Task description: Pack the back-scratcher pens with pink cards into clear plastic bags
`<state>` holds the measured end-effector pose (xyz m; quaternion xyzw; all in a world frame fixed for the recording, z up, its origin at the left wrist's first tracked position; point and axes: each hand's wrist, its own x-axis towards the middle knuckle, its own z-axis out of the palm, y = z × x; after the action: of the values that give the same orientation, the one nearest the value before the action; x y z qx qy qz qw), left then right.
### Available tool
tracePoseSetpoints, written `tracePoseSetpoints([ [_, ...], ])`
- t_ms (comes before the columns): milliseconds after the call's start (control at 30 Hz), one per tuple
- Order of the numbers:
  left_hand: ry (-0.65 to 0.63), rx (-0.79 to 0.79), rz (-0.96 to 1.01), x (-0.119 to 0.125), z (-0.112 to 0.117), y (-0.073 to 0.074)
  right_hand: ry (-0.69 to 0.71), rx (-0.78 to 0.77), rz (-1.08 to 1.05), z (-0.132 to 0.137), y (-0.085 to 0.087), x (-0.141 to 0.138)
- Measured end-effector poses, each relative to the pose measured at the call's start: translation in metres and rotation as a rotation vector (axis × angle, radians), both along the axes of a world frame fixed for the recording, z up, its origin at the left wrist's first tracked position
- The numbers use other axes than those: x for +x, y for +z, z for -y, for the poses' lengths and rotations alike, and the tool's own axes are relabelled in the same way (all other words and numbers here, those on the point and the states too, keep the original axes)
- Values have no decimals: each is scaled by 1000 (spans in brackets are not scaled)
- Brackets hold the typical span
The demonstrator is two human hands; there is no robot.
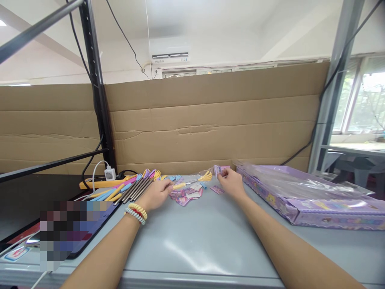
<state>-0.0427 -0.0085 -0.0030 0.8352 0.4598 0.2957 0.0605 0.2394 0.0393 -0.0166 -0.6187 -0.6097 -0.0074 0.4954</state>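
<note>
My left hand [155,194] pinches the handle end of a yellow back scratcher [180,186] with a metal shaft. Its hand-shaped head points right, and clear plastic film shows around it. My right hand [231,183] is closed at the thumb and fingers on a small purple printed card [222,169], just right of the scratcher's head. Between the hands lies a loose pile of pink and purple cards [185,196], with a single card [217,189] near my right hand. Beyond my left wrist, several back scratchers [132,188] in yellow, blue and pink lie side by side.
On the right stands a purple printed box [333,212] with clear plastic bags [288,180] in it. A dark device [93,228], partly blurred out, lies at left near a white charger [110,173]. Cardboard [210,132] walls the back; metal posts [98,80] frame the shelf.
</note>
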Motion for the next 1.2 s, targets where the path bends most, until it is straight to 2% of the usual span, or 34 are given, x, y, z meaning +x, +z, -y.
tracePoseSetpoints([
  [267,6,16,-46,1,1,1,29,-19,15,0,-1,0],
  [400,76,24,-57,1,0,1,-6,-2,0,1,0,1],
  [667,186,35,-88,0,-1,1,86,-130,-211,4,5,2],
  [767,196,38,-100,1,0,1,66,-70,-241,3,5,3],
  [900,181,43,-107,0,-1,1,29,61,-160,2,6,6],
  [1067,160,52,-105,-1,-3,-2,177,-3,-242,-1,4,7],
  [1200,137,51,-104,-2,-3,-3,303,-151,-401,-1,1,1],
])
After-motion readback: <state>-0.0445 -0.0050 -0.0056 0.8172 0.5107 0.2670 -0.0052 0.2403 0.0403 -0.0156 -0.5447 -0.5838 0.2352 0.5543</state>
